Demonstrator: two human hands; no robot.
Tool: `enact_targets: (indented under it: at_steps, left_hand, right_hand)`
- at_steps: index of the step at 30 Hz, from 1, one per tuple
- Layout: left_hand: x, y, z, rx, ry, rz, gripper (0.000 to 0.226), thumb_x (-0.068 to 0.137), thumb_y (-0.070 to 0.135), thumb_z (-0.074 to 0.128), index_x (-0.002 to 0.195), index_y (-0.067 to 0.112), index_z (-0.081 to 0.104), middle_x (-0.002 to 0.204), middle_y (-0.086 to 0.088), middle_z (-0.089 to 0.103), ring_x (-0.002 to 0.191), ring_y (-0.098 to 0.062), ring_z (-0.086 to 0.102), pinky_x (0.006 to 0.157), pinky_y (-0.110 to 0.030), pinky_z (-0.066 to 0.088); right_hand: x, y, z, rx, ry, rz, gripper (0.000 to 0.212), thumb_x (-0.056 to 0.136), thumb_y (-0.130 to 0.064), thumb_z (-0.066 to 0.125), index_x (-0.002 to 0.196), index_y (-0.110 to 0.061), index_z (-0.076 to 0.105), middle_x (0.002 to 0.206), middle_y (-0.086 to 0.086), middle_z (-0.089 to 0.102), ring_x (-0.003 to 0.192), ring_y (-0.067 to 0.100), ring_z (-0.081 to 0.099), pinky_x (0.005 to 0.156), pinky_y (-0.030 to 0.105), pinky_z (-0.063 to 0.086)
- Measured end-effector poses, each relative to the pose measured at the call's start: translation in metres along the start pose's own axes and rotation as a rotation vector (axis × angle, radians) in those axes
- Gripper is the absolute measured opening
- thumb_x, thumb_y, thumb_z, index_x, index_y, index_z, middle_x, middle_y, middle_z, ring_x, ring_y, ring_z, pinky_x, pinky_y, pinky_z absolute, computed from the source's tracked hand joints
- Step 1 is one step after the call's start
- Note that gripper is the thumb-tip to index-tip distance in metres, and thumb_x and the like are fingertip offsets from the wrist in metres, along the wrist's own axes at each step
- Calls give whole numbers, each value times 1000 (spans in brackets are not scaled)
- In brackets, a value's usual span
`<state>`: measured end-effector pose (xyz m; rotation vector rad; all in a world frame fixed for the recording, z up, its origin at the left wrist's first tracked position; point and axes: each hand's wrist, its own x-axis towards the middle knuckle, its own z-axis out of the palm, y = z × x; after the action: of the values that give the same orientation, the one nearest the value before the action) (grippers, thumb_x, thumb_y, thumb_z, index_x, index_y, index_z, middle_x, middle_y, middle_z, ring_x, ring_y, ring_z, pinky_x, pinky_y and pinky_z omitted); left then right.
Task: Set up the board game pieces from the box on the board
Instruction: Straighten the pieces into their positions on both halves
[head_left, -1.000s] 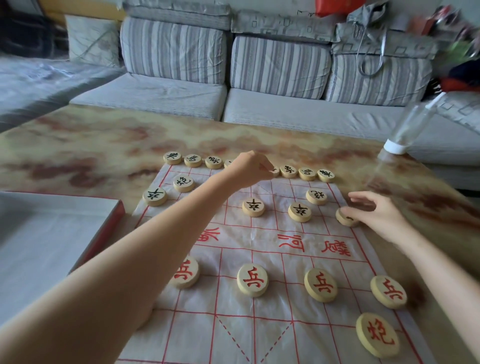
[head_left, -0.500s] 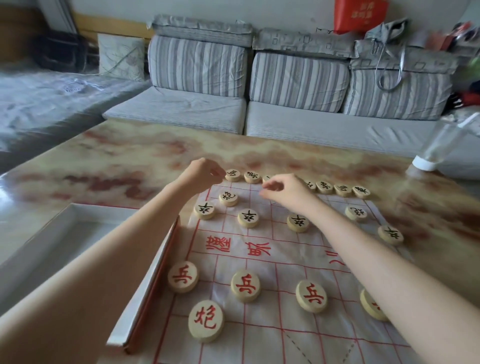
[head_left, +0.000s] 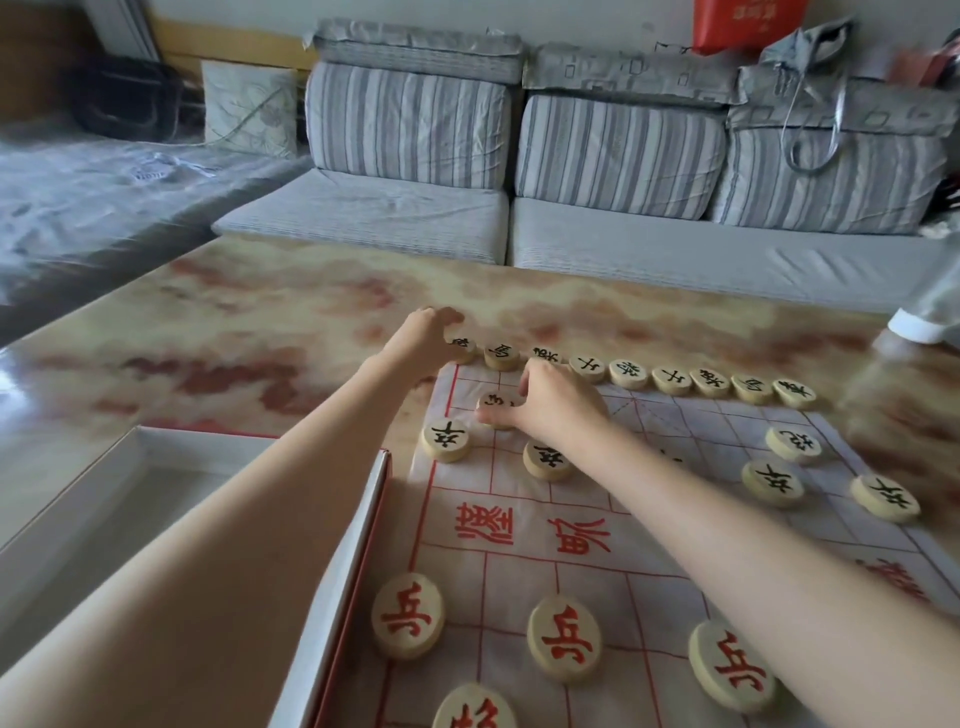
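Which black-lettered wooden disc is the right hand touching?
The round wooden disc with black lettering just this side of the far row, at its left end: the right hand pinches it between thumb and fingers, and no other.

Black-lettered pieces (head_left: 628, 374): fifteen visible, nine of them in far row. Red-lettered pieces (head_left: 564, 638): four visible. Hands: two, left hand (head_left: 428, 338), right hand (head_left: 556, 405). Board (head_left: 519, 582): one. Box (head_left: 104, 499): one. Striped back cushions (head_left: 408, 124): three.
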<state>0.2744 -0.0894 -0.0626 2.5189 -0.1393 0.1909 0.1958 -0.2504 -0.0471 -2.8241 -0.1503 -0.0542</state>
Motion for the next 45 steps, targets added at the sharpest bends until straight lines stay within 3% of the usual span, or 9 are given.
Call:
enact_targets:
  at_steps: [8,15,17,22,26,33,37,40,45]
  left_hand:
    - [18,-12,16,0,59,-144,67,65,51,74,113,6,59,117,-16,59,111,-32,53,88,-35,44]
    - [12,-8,15,-30,108,-191,64,62,55,75,102,8,62,111,-14,61,106,-31,56,79,-31,44]
    - [11,-7,15,-11,97,-192,60,61,56,75,98,10,64,109,-13,63,103,-31,58,77,-31,46]
    - [11,-8,10,-100,55,-205,58,66,48,76,110,12,62,116,-12,60,104,-27,59,74,-27,46]
    - [10,-11,9,-170,-8,-186,55,75,36,73,124,17,57,125,-6,59,107,-24,59,77,-27,46]
    - [7,-12,6,-326,-76,-182,63,78,17,71,135,13,46,137,-6,51,121,-23,53,100,-35,42]
    - [13,-17,9,-248,-36,-216,74,68,33,79,131,12,45,134,-9,50,122,-24,49,101,-37,43]
    - [13,-15,14,-118,54,-233,76,60,50,79,118,11,51,122,-11,54,117,-28,48,94,-35,42]
    - [11,-10,14,-108,69,-205,72,55,46,79,112,7,58,119,-12,58,115,-30,50,92,-34,43]
  right_hand:
    - [0,5,-2,153,-78,-40,52,74,-45,72,104,-3,63,99,8,65,91,24,60,77,39,50]
    - [6,8,-7,182,-227,-113,55,82,-29,65,134,-23,49,126,2,56,62,9,49,33,9,34]
    - [7,11,-7,207,-261,-100,64,82,-27,63,141,-26,39,134,1,49,63,7,48,38,10,37]
    - [3,12,0,246,-164,-29,73,68,-60,69,127,-21,47,126,-1,47,116,16,46,89,31,42]
    - [1,10,3,225,-100,-29,67,67,-55,74,115,-15,51,104,-3,47,98,15,46,75,29,36]
    - [7,13,3,335,-171,-92,62,74,-24,74,130,-20,49,129,-2,54,112,13,53,92,30,48]
    - [4,14,2,370,-140,-101,66,70,-38,77,128,-21,50,127,-3,51,108,16,55,76,28,51]
    - [4,15,5,327,-125,-110,66,68,-46,77,124,-20,52,123,-2,52,103,13,51,79,26,43]
    - [5,18,8,292,-108,-103,58,70,-38,77,121,-21,56,120,-1,56,96,10,49,77,24,36]
